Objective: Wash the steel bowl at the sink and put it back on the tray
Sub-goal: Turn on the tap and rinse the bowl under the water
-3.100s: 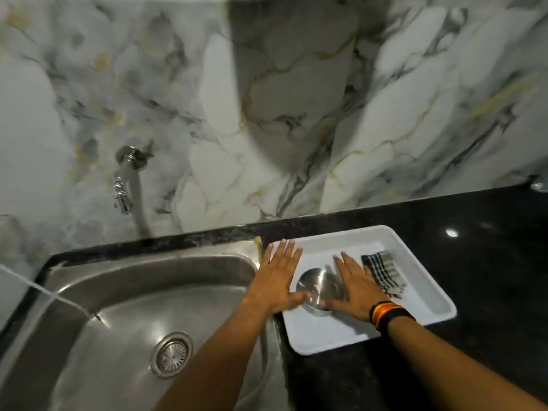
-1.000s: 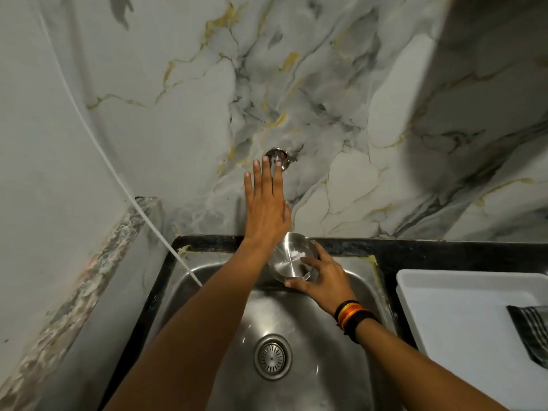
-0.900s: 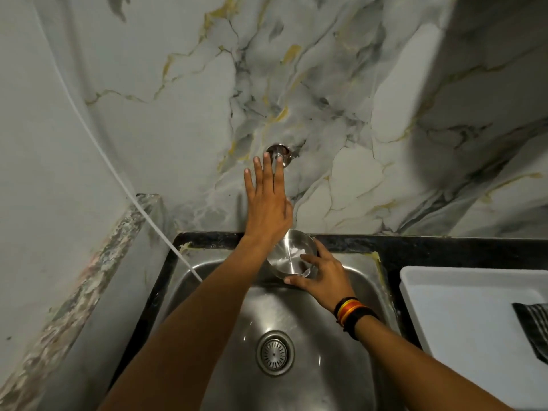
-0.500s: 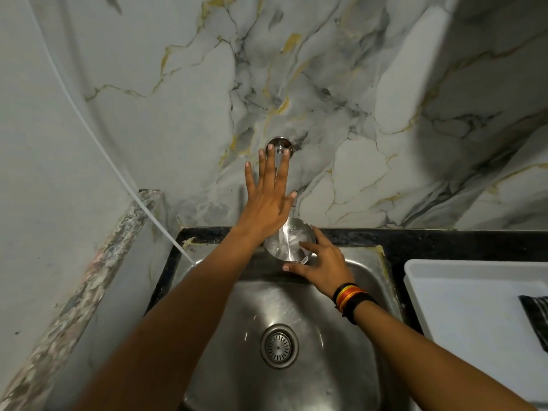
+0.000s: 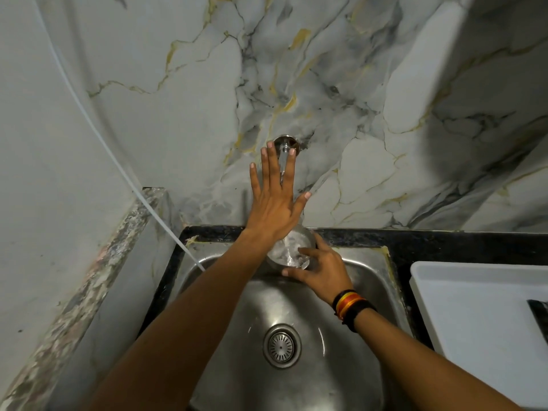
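Observation:
My right hand (image 5: 321, 269) grips the small steel bowl (image 5: 289, 252) at the back of the steel sink (image 5: 367, 295), under the wall tap (image 5: 285, 146). Water runs into the bowl and splashes inside it. My left hand (image 5: 274, 200) reaches up flat over the tap, fingers spread, its palm covering the tap's lower part and the bowl's far rim. The white tray (image 5: 474, 310) lies on the black counter to the right of the sink.
A striped dark cloth (image 5: 540, 317) lies on the tray at the right frame edge. A thin white hose (image 5: 124, 173) slants down into the sink's left corner. The drain (image 5: 281, 347) is in the sink's middle. A marble wall rises behind; a stone ledge stands at the left.
The bowl went from the tray to the sink under the tap. In the last second my left hand rose onto the tap and water began running into the bowl.

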Demonstrator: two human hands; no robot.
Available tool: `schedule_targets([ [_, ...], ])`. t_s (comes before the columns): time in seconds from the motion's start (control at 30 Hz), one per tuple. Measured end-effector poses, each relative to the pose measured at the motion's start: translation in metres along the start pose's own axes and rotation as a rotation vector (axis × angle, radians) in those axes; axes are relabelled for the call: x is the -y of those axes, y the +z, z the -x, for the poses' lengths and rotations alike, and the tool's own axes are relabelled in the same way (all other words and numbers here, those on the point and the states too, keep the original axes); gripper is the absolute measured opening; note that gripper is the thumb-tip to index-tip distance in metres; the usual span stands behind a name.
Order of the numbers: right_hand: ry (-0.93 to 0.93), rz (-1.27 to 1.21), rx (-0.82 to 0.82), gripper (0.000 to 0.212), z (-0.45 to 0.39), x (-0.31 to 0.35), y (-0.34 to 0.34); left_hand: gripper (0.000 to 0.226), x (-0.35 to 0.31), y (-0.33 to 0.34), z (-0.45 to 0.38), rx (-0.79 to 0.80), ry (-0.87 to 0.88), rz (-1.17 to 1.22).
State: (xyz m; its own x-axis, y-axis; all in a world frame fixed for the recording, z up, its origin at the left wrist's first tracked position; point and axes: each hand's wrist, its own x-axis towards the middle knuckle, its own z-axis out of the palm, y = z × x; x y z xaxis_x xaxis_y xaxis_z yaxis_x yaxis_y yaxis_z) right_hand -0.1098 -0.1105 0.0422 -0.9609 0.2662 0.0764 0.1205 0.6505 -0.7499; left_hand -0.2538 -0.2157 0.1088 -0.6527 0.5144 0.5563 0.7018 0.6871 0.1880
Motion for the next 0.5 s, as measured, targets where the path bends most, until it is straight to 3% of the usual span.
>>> schedule_targets([
  [0.3,-0.043,0.015,0.039,0.075,0.007,-0.003,-0.002,0.090,-0.007,0.003,0.004,-0.011,-0.072,0.022],
  [0.5,-0.023,0.011,0.044,0.072,0.000,0.002,-0.006,0.093,-0.027,0.007,0.008,-0.081,-0.225,0.051],
])
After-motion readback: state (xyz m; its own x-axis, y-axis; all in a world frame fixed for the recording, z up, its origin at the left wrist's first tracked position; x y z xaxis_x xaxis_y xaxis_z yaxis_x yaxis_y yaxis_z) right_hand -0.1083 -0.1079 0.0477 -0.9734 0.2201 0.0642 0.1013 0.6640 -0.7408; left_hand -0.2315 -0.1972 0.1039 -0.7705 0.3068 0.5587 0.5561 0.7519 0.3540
